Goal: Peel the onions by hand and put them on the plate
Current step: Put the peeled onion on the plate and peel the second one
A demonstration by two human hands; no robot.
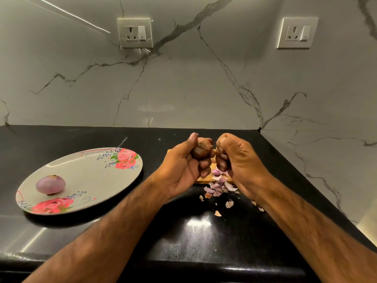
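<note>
Surface: black polished stone countertop (81, 137), speckled, with a light glare near the front edge, rounded front lip.
Room: marble-look wall (183, 78), pale with grey veins, rising straight off the counter's back edge. A second marbled wall meets it at a corner on the right and runs along the counter's right side.
Fittings: left socket plate (135, 33) and right socket plate (297, 32) high on the back wall, each a socket plus a switch, well apart.
Plate: oval floral plate (91, 180), pink roses on the rim, flat on the counter left of the arms.
Peeled onion (50, 184): pale purple, lying on the left part of the plate.
Left hand (183, 170): fingers and thumb wrapped round an unpeeled onion (201, 151), held above the counter with the brown skin on and the root hairs up.
Right hand (236, 160): fingers curled tight, just beside the onion with the thumb tip at the root end. Can't tell if it has hold of the skin.
Cutting board (204, 179): wooden, under both hands, mostly hidden.
Peel scraps (218, 187): purple and papery bits on the board's front edge and scattered over the counter in front of it.
</note>
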